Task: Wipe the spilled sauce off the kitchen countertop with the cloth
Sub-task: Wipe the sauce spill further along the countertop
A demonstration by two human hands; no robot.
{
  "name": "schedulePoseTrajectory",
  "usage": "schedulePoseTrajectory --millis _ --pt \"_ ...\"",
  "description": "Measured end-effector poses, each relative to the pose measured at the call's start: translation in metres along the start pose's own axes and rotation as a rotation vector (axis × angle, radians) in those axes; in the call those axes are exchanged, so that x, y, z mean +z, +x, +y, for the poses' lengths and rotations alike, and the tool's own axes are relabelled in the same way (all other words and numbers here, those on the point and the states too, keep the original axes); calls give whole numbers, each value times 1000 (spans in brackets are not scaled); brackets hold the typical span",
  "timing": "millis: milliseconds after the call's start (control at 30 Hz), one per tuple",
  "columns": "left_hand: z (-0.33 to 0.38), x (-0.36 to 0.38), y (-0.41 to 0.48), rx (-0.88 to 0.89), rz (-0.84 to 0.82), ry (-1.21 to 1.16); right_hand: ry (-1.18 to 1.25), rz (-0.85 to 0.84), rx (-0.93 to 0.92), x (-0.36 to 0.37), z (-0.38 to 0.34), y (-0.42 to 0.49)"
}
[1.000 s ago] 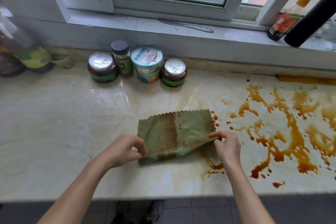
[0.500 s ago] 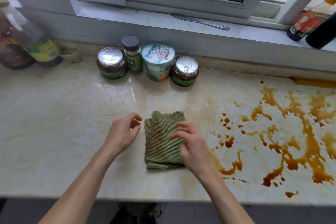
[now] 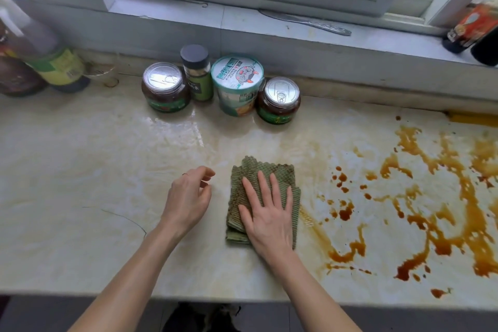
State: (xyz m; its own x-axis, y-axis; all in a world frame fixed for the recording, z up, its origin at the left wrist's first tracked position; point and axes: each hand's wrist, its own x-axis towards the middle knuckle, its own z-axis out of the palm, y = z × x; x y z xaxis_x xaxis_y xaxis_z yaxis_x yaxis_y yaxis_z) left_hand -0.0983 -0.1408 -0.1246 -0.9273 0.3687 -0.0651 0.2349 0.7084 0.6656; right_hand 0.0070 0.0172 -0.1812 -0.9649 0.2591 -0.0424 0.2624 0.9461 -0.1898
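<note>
Step in hand: setting up for a wiping pass. The cloth (image 3: 283, 170), green and folded into a small pad w/ brown staining, lies flat on the worktop (image 3: 80, 170) about midway along it, nearer the front edge than the back. R hand (image 3: 269, 213) lies palm-down on top of it, fingers straight and slightly spread, pressing the pad onto the surface, not pinching it. L hand (image 3: 188, 197) hovers just beside the cloth on its left, fingers loosely curled, holding nothing and not touching the fabric.

The sauce (image 3: 346, 211) covers the right end of the worktop: brown streaks and drops from near the back edge down to the front edge. The nearest smear starts just beside the cloth's right side. The left part shows only faint yellowish film, so I'd judge approx half the job is left.

Next move prob calls for the R hand to keep flat pressure and slide the pad rightward into the streaks, w/ even weight so the folds don't bunch. Take care near the front edge, where liquid could be pushed over. The jars (image 3: 165, 89) at the back edge are well apart from that path.
</note>
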Motion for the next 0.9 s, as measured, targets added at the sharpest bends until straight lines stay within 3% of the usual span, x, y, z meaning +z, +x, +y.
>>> schedulePoseTrajectory --millis 200,367,533,633,767,900 --pt "7 12 3 36 -5 0 -63 -14 -179 0 10 1" --pt "2 14 1 49 12 29 -68 65 179 4 34 -1" --pt "0 20 0 77 75 93 -44 20 -65 7 -14 -32" --pt "4 25 1 96 56 147 -46 6 -120 4 7 -13" --pt "-4 28 -4 33 -32 194 -32 46 288 -4 56 4" --pt "-11 28 -7 31 -67 194 141 73 549 -5 12 -17"
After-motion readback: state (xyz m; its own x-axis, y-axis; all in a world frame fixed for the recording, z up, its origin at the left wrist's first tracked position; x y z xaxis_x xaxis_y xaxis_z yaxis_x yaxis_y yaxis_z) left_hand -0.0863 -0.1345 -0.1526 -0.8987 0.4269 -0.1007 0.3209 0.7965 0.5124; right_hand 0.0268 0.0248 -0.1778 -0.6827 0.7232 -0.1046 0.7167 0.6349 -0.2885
